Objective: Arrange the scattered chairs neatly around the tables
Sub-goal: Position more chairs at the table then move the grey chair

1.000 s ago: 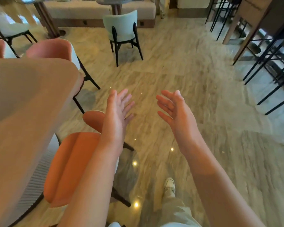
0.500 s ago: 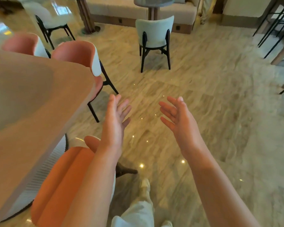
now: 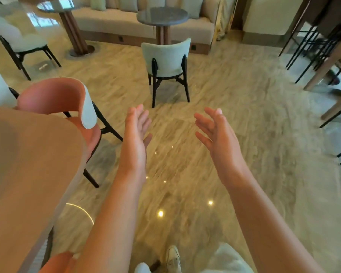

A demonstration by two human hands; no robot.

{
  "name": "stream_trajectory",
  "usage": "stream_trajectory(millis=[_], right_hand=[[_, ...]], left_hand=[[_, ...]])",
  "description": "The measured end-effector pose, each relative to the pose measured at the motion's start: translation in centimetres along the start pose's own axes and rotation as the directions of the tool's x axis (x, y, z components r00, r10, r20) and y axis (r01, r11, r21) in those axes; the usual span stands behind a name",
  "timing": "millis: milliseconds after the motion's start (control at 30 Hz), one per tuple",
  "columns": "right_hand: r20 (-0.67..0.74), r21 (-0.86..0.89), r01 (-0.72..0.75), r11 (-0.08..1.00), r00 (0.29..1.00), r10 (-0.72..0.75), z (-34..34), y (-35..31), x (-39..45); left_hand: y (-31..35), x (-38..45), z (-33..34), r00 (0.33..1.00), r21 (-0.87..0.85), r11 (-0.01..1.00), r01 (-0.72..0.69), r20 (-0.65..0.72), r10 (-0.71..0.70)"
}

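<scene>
Both hands, left hand [image 3: 135,142] and right hand [image 3: 218,134], fingers spread, empty; pale-green upholstered chair [image 3: 166,62] ahead of fingertips, bare marble floor [image 3: 244,119] between; tan desk [image 3: 28,154] edge left.

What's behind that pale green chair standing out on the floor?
Behind the pale green chair stands a round dark table on a pedestal, then a cushioned bench along the wall. The chair back hides the pedestal's foot.

— What do we see along the far wall?
— We see a beige sofa [image 3: 114,22] with pale cushions [image 3: 130,3].
— And underfoot?
— We see a glossy marble floor [image 3: 234,134], a white shoe [image 3: 172,257].
</scene>
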State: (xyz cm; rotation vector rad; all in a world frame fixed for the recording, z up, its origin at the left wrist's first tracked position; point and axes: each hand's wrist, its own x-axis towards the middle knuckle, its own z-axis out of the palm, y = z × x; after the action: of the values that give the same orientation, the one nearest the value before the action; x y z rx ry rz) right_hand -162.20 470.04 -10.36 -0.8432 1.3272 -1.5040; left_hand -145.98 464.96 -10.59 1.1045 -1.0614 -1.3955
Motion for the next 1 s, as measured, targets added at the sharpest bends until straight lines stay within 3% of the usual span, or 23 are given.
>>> stream_trajectory(millis=[200, 567, 1000], right_hand=[[-0.013, 0.004, -0.036, 0.999, 0.999, 0.036, -0.3, -0.1, 10.9], [0.067, 0.014, -0.111, 0.994, 0.992, 0.11, -1.6, -2.1, 37.8], [0.087, -0.01, -0.162, 0.987, 0.983, 0.163, 1.4, -2.2, 60.5]], left_hand=[[-0.5, 10.7, 3.5, 0.999, 0.024, 0.999, 0.028, 0.031, -0.029], [-0.5, 33.4, 12.8, 0.998, 0.027, 0.999, 0.035, -0.059, -0.033], [-0.9, 54.3, 15.8, 0.985, -0.041, 0.994, 0.097, -0.14, -0.102]])
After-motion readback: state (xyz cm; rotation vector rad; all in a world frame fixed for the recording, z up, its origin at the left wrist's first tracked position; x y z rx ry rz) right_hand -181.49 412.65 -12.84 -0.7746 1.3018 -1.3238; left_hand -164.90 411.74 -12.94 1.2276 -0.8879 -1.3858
